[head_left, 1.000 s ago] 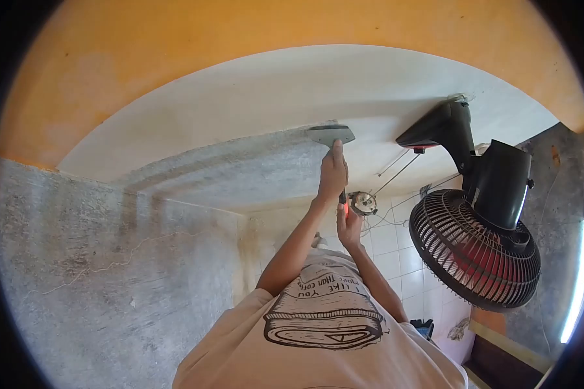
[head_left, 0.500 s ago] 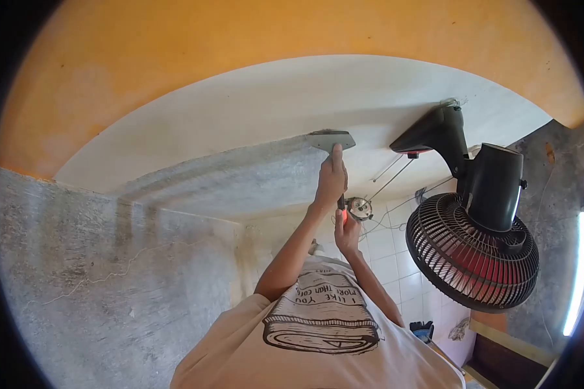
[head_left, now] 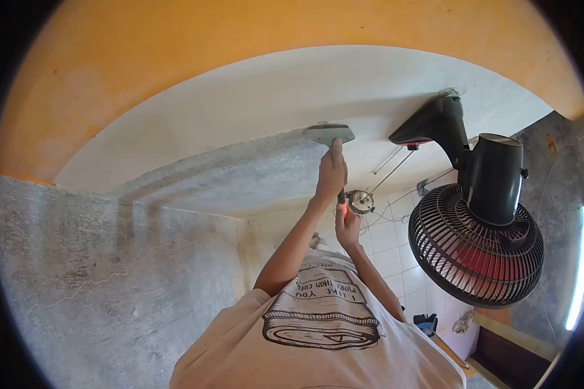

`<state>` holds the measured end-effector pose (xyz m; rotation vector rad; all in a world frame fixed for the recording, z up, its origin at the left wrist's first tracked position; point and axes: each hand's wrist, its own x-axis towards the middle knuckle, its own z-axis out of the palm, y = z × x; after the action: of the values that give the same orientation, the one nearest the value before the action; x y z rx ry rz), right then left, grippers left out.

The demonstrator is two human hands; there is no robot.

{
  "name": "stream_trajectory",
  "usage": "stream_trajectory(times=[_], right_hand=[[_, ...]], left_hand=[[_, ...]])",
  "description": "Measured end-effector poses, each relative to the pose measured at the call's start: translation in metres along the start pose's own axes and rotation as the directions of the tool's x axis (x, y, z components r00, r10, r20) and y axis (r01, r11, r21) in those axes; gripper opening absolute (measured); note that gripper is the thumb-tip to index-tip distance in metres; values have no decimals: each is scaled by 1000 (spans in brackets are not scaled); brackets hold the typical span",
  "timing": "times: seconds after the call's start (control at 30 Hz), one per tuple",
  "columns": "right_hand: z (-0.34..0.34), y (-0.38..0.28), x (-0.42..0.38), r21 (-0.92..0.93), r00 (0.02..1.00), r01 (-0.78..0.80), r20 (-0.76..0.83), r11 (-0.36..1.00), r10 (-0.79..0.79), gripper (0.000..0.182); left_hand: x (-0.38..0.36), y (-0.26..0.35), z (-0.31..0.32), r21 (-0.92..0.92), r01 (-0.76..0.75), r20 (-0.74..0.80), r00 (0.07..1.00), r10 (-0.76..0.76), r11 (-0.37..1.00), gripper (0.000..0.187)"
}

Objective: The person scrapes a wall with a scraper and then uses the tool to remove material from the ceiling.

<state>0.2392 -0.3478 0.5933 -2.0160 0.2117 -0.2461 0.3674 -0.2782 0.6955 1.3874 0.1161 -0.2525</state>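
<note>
1. Head view, which appears turned upside down, looks up along the person's own two raised arms toward the ceiling (head_left: pixel 344 84), with the person's printed T-shirt (head_left: pixel 318 318) low in the frame.
2. One of the hands (head_left: pixel 331 174) is closed around the handle of a scraper (head_left: pixel 330 134), one finger stretched along the handle toward the blade. Which side this is cannot be told for certain; from the way the arms run it reads as the left.
3. Scraper's wide flat blade lies against the ceiling, right at the edge where bare grey, rough surface meets the smooth white part.
4. Other hand (head_left: pixel 348 225), read as the right, sits just below the first, near its wrist, curled around the lower end of the handle, where a bit of orange-red shows. How firmly it grips cannot be made out.
5. Just beside the hands, a small round ceiling fitting (head_left: pixel 361 201) hangs with thin wires running off it.
6. Well to the side, a black fan (head_left: pixel 477 243) hangs from its black mount (head_left: pixel 438 123) fixed to the ceiling, apart from the scraper.
7. An orange wall (head_left: pixel 240 32) borders the white ceiling; a grey, streaked wall (head_left: pixel 97 272) fills the other side, and white tiles (head_left: pixel 396 253) show beyond the hands.
</note>
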Motion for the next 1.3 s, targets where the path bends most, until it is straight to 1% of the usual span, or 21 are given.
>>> stream_trajectory(times=[0.07,0.13,0.2,0.23,0.3,0.33,0.43,0.47,0.53,0.63,0.7,0.77,0.8,0.87,0.9,1.0,1.07,1.1,1.2,1.23,1.3], right_hand=[[3,8,-3,5,1000,1,-16,1000,0,50],[2,2,3,11,1000,8,-26,1000,-8,50],[-1,-3,1,19,994,76,-79,997,-74,50],[-2,0,-3,16,995,67,-74,998,-66,50],[0,4,0,27,1000,-23,-19,999,24,50],[2,6,-1,25,999,7,-42,1000,-6,49],[4,7,-3,29,999,-11,-48,1000,13,48],[4,8,0,28,999,-8,-51,1000,9,48],[1,1,1,15,996,44,-82,999,-42,50],[-4,-2,2,35,1000,-8,-29,999,9,51],[-1,3,-2,43,999,4,-49,999,-2,51],[2,12,-2,6,998,24,-54,1000,-23,51],[1,10,0,6,998,32,-60,999,-32,51],[-1,2,2,36,995,32,-91,999,-29,52],[-1,3,-1,36,996,27,-89,999,-24,52],[-1,3,1,45,997,23,-75,999,-20,52],[0,6,-4,41,998,-4,-67,999,7,52],[0,5,-3,42,997,3,-75,999,0,52],[-1,-2,0,7,992,41,-120,999,-40,52],[-4,-6,-5,5,993,28,-115,1000,-27,52],[-8,-14,-2,95,993,-115,-22,989,118,50]], left_hand=[[-1,-6,2,21,-2,-6,1000,2,1000,57],[0,6,5,39,-8,-19,1000,9,999,57],[-3,13,5,18,-39,19,999,38,999,57],[-5,9,4,16,-28,17,999,28,999,57],[0,6,2,-11,-27,42,999,27,1000,58],[0,4,4,-3,18,1,1000,-18,1000,59],[-1,-3,6,38,-12,-12,1000,13,999,58],[3,-3,6,37,-16,-10,1000,16,999,58],[-1,13,6,11,-29,47,999,29,1000,58],[0,7,7,-11,-13,36,999,14,1000,58],[1,-1,9,-21,1,33,999,-1,1000,59],[3,-16,10,29,-123,5,992,123,992,57],[3,-7,12,27,-133,8,991,133,991,57],[-1,12,14,-24,-52,36,998,53,998,57],[-3,9,13,-23,-47,35,998,48,999,57],[2,-1,13,-28,-81,44,996,83,996,58],[4,-16,13,17,-106,25,994,106,994,58],[3,-9,15,17,-115,31,993,114,993,58],[2,9,18,7,-72,54,996,71,997,58],[-2,7,17,8,-58,53,997,57,998,58],[0,10,17,-26,-39,67,997,40,999,58]])
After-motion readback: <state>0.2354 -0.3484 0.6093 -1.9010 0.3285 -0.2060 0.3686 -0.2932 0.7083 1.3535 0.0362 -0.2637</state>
